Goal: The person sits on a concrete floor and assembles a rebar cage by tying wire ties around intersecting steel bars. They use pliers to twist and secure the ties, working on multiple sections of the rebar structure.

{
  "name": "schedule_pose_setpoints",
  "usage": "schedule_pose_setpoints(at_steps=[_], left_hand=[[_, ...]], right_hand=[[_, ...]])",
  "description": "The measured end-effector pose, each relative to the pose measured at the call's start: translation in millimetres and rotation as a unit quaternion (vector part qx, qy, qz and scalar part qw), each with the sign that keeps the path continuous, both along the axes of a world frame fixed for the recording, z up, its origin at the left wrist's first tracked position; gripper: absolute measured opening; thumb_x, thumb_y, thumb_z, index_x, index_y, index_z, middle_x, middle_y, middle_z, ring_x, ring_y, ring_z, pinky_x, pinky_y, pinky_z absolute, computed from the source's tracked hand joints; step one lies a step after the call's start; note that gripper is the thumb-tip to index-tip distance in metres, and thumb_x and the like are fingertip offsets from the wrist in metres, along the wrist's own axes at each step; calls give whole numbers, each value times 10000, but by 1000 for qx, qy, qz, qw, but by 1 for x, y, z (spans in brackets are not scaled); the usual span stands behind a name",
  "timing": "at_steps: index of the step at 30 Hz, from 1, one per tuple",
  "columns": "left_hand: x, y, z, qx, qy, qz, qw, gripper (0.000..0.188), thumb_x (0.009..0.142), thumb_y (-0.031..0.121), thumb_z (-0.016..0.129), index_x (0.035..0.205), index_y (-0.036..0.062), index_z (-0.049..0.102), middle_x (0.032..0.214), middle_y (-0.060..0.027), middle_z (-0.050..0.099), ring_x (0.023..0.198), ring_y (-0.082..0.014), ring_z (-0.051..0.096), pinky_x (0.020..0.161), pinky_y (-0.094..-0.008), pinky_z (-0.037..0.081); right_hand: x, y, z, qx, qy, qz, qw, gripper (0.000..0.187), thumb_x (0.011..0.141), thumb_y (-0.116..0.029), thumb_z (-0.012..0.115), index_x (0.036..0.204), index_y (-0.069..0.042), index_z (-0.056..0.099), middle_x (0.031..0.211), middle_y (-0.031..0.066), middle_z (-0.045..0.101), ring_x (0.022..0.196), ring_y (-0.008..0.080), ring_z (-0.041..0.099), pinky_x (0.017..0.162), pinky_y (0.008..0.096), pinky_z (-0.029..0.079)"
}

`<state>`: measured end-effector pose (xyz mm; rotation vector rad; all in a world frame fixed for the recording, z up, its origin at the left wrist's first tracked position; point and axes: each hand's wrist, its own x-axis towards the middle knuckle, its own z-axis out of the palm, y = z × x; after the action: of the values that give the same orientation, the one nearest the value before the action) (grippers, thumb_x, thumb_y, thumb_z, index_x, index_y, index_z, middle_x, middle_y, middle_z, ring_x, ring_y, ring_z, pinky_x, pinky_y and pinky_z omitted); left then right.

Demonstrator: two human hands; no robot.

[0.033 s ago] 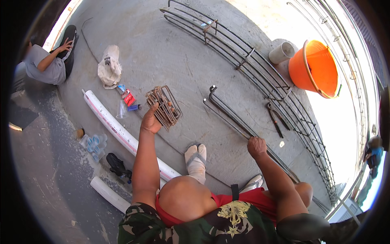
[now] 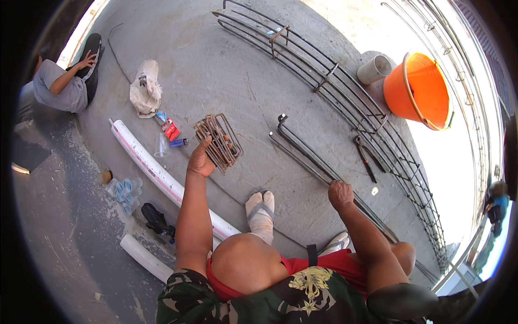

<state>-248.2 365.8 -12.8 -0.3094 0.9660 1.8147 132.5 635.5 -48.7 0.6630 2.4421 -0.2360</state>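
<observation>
From where I stand, twelve o'clock being straight ahead of the worker, the bundle of rusty bent stirrups [image 2: 217, 144] is up in the left hand [image 2: 199, 161], a little to the ten o'clock side of the middle, above the concrete floor [image 2: 245, 86]. That hand pinches its near side, thumb laid over the bars; the other fingers are mostly hidden. Off at four o'clock from the bundle, the right hand [image 2: 341, 195] is closed in a fist on the long steel rods [image 2: 305, 149], though I can't tell how many it grips. Their bent ends lie at two o'clock from the bundle.

Near the bundle, at nine o'clock, are a red packet [image 2: 171, 129], a blue lighter [image 2: 178, 142] and a clear plastic cup [image 2: 162, 146]; a pale cloth bag [image 2: 145, 92] is at ten. A long white pipe [image 2: 148, 163] runs past on the eight o'clock side, a black glove [image 2: 155, 217] beyond it at seven. At one o'clock from the right fist lie pincers [image 2: 360, 144], beside a rebar cage [image 2: 326, 79] curving from twelve round to four. Past the cage, between two and three, stands an orange bucket [image 2: 418, 92], and far off at ten sits another person [image 2: 62, 86]
</observation>
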Motion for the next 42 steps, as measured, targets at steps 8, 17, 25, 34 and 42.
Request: schedule_pose_setpoints(at_steps=[8, 17, 25, 34, 42], left_hand=[[2, 4, -7, 3, -23, -27, 999, 433, 827, 315, 713, 1197, 137, 574, 1129, -108, 644, 1029, -316, 627, 871, -522, 522], [7, 4, -11, -12, -22, -42, 999, 453, 835, 323, 701, 1208, 106, 562, 1125, -122, 638, 1024, -324, 627, 848, -520, 535], [6, 15, -8, -23, -14, -60, 998, 448, 838, 335, 697, 1199, 104, 567, 1103, -126, 648, 1012, -322, 633, 838, -537, 533], [17, 6, -9, -51, -10, -40, 998, 426, 822, 341, 710, 1166, 124, 583, 1062, -110, 660, 972, -315, 642, 795, -537, 553], [20, 13, -3, -32, -25, -45, 998, 414, 818, 302, 726, 1162, 115, 590, 1038, -123, 673, 943, -314, 657, 819, -501, 543]], right_hand=[[-53, -29, 1, -45, 135, -2, 990, 149, 824, -170, 570, 908, -47, 558, 848, 135, 629, 814, 305, 649, 711, 410, 515], [-70, -19, -20, -50, 136, 11, 989, 69, 828, -93, 501, 803, -53, 551, 746, 133, 622, 727, 320, 650, 661, 430, 516], [-84, -17, 11, -8, 123, -58, 991, 122, 833, -114, 533, 866, -13, 594, 959, 157, 555, 919, 314, 571, 737, 431, 489], [-77, 2, -4, -18, 155, -177, 972, 273, 795, -180, 590, 1015, -22, 554, 1003, 150, 584, 999, 316, 572, 792, 454, 464], [-84, 16, -38, -93, 67, -183, 976, 326, 753, -173, 627, 1032, -27, 540, 1007, 186, 625, 972, 348, 615, 819, 455, 484]])
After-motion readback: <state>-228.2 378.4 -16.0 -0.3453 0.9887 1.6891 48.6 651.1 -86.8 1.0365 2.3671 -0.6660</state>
